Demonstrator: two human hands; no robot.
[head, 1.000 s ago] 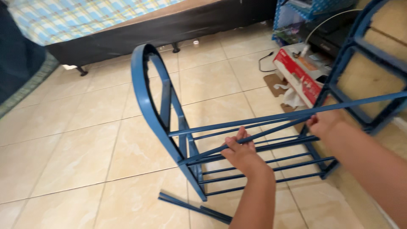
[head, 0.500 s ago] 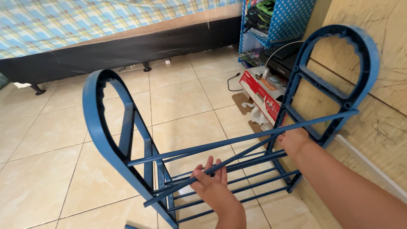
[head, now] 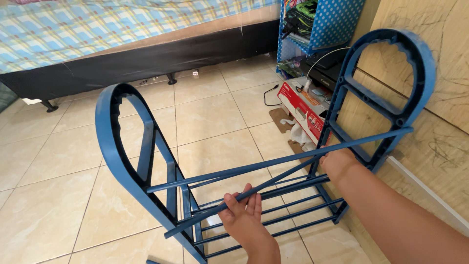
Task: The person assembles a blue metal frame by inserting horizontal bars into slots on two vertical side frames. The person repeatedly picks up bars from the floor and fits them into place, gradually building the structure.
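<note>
The blue shoe rack [head: 146, 161] stands on the tiled floor [head: 58, 195], well clear of the bed [head: 97, 29] behind it, and everything below is placed from that rack. Its two arched end frames stand upright, the left frame [head: 115, 146] free in the room, the right frame [head: 391, 83] close against the marbled wall [head: 439, 122]. Several thin rails bridge them low down. One loose rail [head: 273, 183] runs at a slant, lower at the left frame and rising toward the right one.

The left hand [head: 244, 217] sits near the rack's middle, its grip closed around that slanted rail. The right hand [head: 337, 161] is at the foot of the right frame; whether its grip is closed on the rail's end or only pressing there, I cannot tell.

Risks, as I judge them: the unbraced left frame could tip or spread if the rail is pushed sideways, popping seated rails from their sockets. The rail's far end may miss its socket and slip. Fingers [head: 254, 203] could be pinched between crossing rails. Just beyond the right frame, a red and white carton [head: 298, 105] and a black cable [head: 268, 98] could snag a shifting foot.
</note>
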